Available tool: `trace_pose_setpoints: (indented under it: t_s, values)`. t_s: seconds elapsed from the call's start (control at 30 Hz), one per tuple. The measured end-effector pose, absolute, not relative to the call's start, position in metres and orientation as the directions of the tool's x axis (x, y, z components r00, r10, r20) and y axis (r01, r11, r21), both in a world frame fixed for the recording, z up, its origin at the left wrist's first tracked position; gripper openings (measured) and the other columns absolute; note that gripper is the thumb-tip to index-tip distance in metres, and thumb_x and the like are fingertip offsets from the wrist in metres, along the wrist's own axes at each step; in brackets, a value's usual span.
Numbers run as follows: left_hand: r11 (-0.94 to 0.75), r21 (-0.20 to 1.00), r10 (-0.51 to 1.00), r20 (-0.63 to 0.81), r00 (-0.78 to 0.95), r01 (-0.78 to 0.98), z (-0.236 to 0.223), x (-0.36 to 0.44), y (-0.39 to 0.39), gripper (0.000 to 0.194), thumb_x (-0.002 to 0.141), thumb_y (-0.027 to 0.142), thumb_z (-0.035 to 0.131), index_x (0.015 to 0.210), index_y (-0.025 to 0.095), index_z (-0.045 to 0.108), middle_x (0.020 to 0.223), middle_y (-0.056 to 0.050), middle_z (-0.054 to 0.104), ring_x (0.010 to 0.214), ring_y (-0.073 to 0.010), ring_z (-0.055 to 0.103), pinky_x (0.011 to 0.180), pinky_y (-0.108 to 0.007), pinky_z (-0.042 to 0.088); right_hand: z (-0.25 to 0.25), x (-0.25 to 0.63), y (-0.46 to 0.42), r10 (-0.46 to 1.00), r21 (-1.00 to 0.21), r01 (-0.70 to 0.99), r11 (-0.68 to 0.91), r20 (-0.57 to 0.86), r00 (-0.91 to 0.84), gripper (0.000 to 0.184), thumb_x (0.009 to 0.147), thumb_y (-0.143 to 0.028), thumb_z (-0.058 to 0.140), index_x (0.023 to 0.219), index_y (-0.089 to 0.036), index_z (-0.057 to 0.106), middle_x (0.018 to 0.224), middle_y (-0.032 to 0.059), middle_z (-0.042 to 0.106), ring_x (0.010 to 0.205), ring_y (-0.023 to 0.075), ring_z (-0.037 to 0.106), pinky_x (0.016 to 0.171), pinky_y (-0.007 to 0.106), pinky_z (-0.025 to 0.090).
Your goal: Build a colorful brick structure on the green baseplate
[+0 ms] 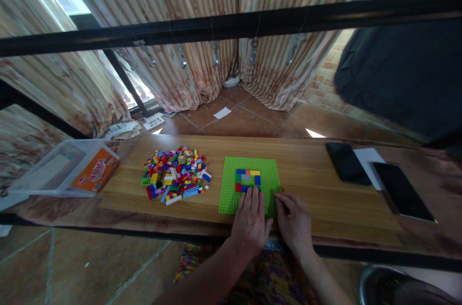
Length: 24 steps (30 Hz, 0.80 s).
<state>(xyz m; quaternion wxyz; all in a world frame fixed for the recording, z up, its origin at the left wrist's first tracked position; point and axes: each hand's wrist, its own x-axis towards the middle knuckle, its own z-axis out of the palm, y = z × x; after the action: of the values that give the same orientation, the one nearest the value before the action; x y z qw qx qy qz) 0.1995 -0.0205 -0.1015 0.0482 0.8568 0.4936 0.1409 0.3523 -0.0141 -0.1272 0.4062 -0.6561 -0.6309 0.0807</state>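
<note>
A green studded baseplate (227, 204) lies flat on the wooden board. On it, toy bricks form a small square outline (257, 180) in blue, yellow, orange, red and green, with a lighter brick inside. My left hand (250, 221) rests over the near part of the plate, fingers stretched out flat, their tips at the front row of bricks and hiding part of it. At the plate's right edge, my right hand (295, 221) has its fingers curled in, with the fingertips on the rim. To the left lies a loose heap of mixed coloured bricks (176, 172).
A clear plastic tub (46, 177) with an orange label stands left of the wooden board (303, 160). Two dark phones (347, 163) and a white sheet (368, 158) lie at the right. A black metal bar (231, 26) with hanging clips crosses behind the table.
</note>
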Motion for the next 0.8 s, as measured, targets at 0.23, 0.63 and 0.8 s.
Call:
trace_pose_setpoints:
  t_s: [0.23, 0.63, 0.8]
  values:
    - [-0.518, 0.261, 0.855, 0.173, 0.488, 0.814, -0.103, 0.201, -0.018, 0.065, 0.091, 0.038, 0.043, 0.142, 0.0, 0.035, 0.149, -0.025, 0.037, 0.141, -0.0371, 0.03, 0.111, -0.051, 0.033, -0.131, 0.352, -0.014, 0.888, -0.619, 0.775, 0.125, 0.418, 0.191, 0.028, 0.092, -0.031, 0.047, 0.097, -0.019, 0.071, 0.097, 0.0109, 0.066, 0.092, 0.024, 0.058, 0.084, 0.042, 0.048]
    - [-0.491, 0.387, 0.868, 0.284, 0.406, 0.78, -0.092, 0.167, -0.025, 0.054, 0.088, 0.024, 0.048, 0.139, 0.011, 0.04, 0.149, -0.017, 0.04, 0.139, -0.0301, 0.035, 0.112, -0.053, 0.034, -0.12, 0.357, -0.005, 0.905, -0.727, 0.667, 0.161, 0.378, 0.193, 0.029, 0.091, -0.034, 0.046, 0.095, -0.017, 0.07, 0.093, 0.0115, 0.068, 0.086, 0.0228, 0.062, 0.082, 0.041, 0.05]
    - [-0.444, 0.384, 0.884, 0.334, 0.327, 0.809, -0.104, 0.135, -0.045, 0.048, 0.088, 0.017, 0.046, 0.136, 0.013, 0.044, 0.143, -0.017, 0.048, 0.135, -0.0277, 0.042, 0.11, -0.053, 0.039, -0.101, 0.347, 0.016, 0.898, -0.665, 0.705, 0.246, 0.43, 0.092, 0.029, 0.092, -0.032, 0.045, 0.1, -0.018, 0.069, 0.095, 0.0112, 0.069, 0.09, 0.0233, 0.063, 0.085, 0.042, 0.05]
